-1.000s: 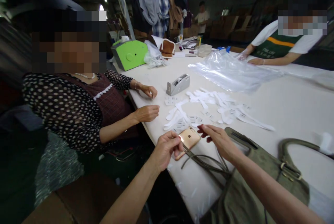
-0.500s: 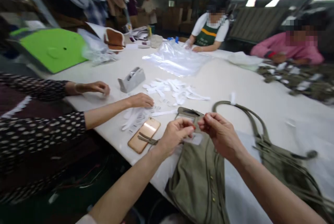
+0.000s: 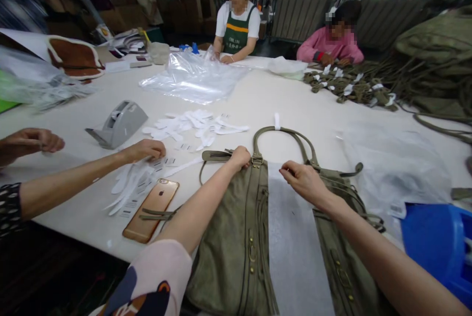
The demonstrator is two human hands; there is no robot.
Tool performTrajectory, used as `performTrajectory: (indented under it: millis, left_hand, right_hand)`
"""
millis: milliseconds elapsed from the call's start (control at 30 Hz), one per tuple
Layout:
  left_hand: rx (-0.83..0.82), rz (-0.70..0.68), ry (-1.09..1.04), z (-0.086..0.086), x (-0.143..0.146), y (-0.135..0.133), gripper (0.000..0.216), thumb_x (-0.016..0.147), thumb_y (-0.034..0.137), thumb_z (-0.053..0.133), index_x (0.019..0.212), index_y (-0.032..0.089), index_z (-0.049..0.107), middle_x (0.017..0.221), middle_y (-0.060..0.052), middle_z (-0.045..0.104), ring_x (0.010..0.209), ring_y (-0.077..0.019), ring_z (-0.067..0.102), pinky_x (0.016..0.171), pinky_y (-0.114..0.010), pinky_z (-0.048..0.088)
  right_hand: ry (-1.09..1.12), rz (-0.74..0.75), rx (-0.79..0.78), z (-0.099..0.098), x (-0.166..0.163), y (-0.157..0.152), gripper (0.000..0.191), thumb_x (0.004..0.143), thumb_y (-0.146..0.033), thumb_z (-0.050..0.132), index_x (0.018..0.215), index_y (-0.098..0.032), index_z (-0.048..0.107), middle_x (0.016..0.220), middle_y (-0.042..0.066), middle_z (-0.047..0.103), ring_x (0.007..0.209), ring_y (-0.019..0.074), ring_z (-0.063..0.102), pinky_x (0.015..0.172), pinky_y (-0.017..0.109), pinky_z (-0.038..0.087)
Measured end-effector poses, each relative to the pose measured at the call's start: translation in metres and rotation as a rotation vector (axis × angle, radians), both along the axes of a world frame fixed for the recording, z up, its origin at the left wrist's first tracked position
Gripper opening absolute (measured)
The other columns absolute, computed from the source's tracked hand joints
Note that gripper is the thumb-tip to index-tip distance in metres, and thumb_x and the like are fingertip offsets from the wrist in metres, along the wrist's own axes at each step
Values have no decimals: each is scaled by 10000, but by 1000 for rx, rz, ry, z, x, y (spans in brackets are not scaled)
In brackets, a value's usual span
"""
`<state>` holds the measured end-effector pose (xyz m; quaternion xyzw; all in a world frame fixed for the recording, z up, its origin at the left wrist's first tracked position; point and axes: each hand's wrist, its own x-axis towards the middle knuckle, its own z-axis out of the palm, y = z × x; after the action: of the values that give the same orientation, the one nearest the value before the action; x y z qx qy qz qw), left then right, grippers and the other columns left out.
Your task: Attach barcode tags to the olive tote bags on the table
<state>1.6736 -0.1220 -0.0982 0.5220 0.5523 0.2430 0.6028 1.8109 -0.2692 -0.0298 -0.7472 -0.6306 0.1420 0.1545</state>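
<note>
An olive-green handbag [image 3: 228,237] lies on the table before me, its looped handle [image 3: 283,129] carrying a white tag [image 3: 277,121]. My left hand [image 3: 240,158] is closed at the bag's top edge, beside the left handle base; its fingertips are partly hidden. A strip of thin white sheet [image 3: 295,247] runs down the middle of the bag. Over the upper right of this sheet is my right hand [image 3: 304,182], thumb and fingers pinched together; whatever they hold is too small to make out. Under my left forearm, a strap end crosses a gold phone [image 3: 151,213].
A co-worker's hand [image 3: 145,151] touches white printed labels [image 3: 136,183] at left. Behind are a tape dispenser [image 3: 121,124], more labels [image 3: 195,124] and clear plastic bags [image 3: 199,77]. A blue container [image 3: 435,247] stands at right; olive straps [image 3: 354,85] lie farther back.
My hands have moved apart; the left is now at the bag's top edge, the right above the white sheet. The view has swung right, showing more of the bag and the blue container.
</note>
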Motion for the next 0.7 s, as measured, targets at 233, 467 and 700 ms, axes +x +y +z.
performTrajectory:
  millis: [233, 467, 700]
  left_hand:
    - [-49, -65, -16, 2, 2, 8, 127, 545, 23, 571, 487, 128, 530, 384, -8, 480, 346, -79, 384, 368, -185, 227]
    - [63, -113, -53, -3, -2, 8, 123, 542, 19, 510, 533, 129, 564, 441, 2, 497, 374, -68, 416, 357, -162, 249]
    - [339, -385, 51, -4, -11, 8, 222, 572, 1, 449, 672, 156, 571, 802, -25, 636, 399, -64, 476, 400, -184, 337]
  right_hand:
    - [-141, -22, -123, -16, 10, 5, 221, 826, -292, 423, 836, -204, 626, 740, 54, 652, 697, 190, 586, 583, 261, 312]
    - [20, -55, -128, -35, 18, 8, 219, 826, -298, 423, 842, -198, 617, 687, 32, 628, 658, 166, 563, 593, 251, 332]
    - [94, -31, -116, -45, -2, 33, 201, 826, -293, 430, 838, -209, 612, 691, 23, 625, 674, 154, 556, 617, 241, 339]
